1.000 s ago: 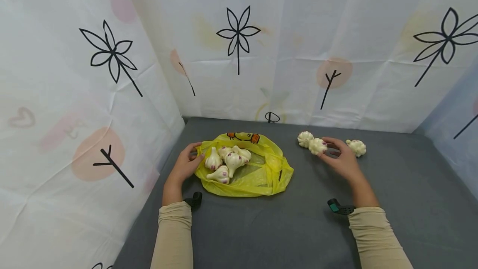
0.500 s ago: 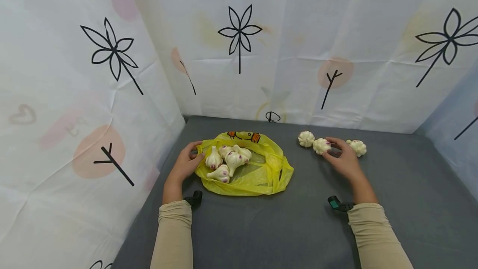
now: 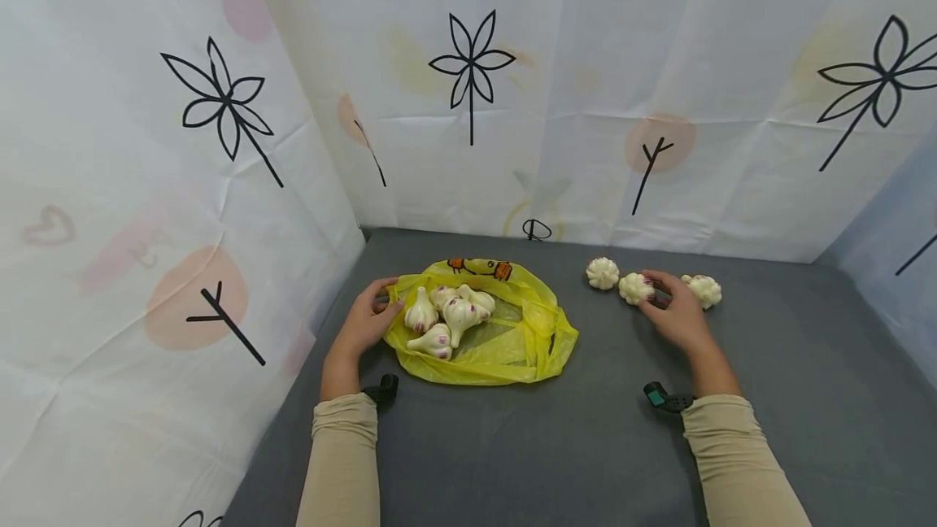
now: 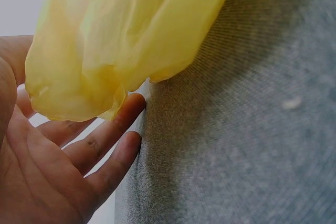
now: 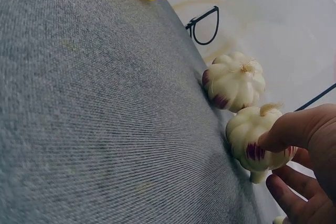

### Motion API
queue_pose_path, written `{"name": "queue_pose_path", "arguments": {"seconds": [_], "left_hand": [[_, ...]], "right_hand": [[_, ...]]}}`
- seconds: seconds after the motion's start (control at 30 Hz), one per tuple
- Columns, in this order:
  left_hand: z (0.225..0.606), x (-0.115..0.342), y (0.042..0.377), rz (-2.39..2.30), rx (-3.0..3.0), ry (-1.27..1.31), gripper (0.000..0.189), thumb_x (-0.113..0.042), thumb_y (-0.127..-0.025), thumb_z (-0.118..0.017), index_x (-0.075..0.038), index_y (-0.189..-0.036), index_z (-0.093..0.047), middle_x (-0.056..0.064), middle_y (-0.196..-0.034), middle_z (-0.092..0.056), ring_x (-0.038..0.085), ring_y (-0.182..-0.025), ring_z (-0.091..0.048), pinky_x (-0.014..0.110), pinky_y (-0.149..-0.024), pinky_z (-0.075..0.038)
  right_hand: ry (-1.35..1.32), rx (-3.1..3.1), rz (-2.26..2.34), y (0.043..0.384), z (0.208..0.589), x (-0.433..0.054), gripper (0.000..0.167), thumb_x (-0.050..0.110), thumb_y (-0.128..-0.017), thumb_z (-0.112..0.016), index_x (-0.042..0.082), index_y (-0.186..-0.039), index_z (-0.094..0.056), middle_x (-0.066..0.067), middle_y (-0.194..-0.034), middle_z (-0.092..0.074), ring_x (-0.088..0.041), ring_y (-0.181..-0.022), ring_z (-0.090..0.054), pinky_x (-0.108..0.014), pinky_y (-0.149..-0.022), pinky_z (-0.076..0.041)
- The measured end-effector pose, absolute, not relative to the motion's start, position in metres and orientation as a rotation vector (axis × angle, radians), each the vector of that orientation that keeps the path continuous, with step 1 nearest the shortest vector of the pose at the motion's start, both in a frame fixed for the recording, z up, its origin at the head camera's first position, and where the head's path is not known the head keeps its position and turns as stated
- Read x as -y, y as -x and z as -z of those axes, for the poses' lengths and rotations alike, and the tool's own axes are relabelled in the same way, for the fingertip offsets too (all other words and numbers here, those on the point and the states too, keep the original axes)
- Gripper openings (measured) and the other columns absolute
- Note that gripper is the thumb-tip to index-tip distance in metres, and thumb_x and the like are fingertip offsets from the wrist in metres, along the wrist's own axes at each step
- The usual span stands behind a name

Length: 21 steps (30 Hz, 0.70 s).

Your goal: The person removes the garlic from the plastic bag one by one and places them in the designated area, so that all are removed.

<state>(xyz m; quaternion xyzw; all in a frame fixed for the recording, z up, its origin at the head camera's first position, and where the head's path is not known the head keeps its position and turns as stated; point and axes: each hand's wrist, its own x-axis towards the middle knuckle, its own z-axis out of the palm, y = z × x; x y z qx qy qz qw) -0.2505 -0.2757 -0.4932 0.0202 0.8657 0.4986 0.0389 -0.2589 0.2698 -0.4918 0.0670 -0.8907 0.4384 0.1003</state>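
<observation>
Near the far edge of the dark gray table (image 3: 512, 446), right of the middle, a white, purple-streaked garlic bulb (image 3: 634, 289) is sitting in the grasp of the right hand (image 3: 675, 313), which is pinching it between thumb and fingertips; whether the bulb is also touching the tabletop I cannot tell. Just beside it, on the left, a second bulb (image 3: 603, 273) is resting on the table, its ribbed round side showing. Past the knuckles, on the right, a third bulb (image 3: 707, 291) is lying partly hidden behind the hand. Well apart, to the left of these, a thin yellow plastic bag (image 3: 542, 340) is spreading its wide mouth upward, and a cluster of bulbs (image 3: 459, 317) is lying inside, gathered toward its left side. At that side the left hand (image 3: 363, 322) is pinching the bag's rim between thumb and forefinger, while its other fingers are fanning loosely beneath, as the left wrist view is showing. Along the back rim a black-and-orange cartoon print (image 3: 479, 267) is peeking out. Beige sleeves (image 3: 342, 462) are covering both forearms, and behind everything a white cloth (image 3: 571, 39) is hanging, bearing black-outlined flowers (image 3: 471, 64).
</observation>
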Motion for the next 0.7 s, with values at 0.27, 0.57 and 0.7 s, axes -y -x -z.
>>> {"name": "queue_pose_path", "arguments": {"seconds": [0.27,0.57,0.7], "left_hand": [[0.4918,0.2742,0.2494,-1.544,-2.645,-0.072,0.056,-0.027,-0.111,-0.059,-0.017,-0.163,-0.041,0.023,-0.161,-0.041,0.047,-0.140,-0.056,0.061,-0.106,-0.054],[0.4934,0.2738,0.2498,-1.548,-2.648,-0.062,0.056,-0.028,-0.110,-0.060,-0.016,-0.162,-0.042,0.023,-0.160,-0.042,0.047,-0.140,-0.056,0.060,-0.106,-0.055],[0.4932,0.2740,0.2508,-1.551,-2.645,-0.062,0.056,-0.026,-0.110,-0.060,-0.016,-0.162,-0.041,0.024,-0.161,-0.041,0.048,-0.140,-0.055,0.061,-0.107,-0.054]], "right_hand": [[-0.186,2.634,-1.264,0.2627,0.4920,-0.2721,0.052,-0.009,-0.098,-0.063,-0.011,-0.149,-0.050,-0.037,-0.150,-0.048,-0.057,-0.141,-0.046,-0.067,-0.110,-0.046],[-0.177,2.597,-1.237,0.2631,0.4911,-0.2694,0.049,-0.007,-0.099,-0.061,-0.010,-0.147,-0.052,-0.036,-0.147,-0.049,-0.057,-0.140,-0.047,-0.067,-0.109,-0.047],[-0.214,2.570,-1.220,0.2617,0.4864,-0.2661,0.046,-0.007,-0.099,-0.062,-0.010,-0.145,-0.055,-0.036,-0.147,-0.049,-0.056,-0.138,-0.047,-0.068,-0.108,-0.046]]}}
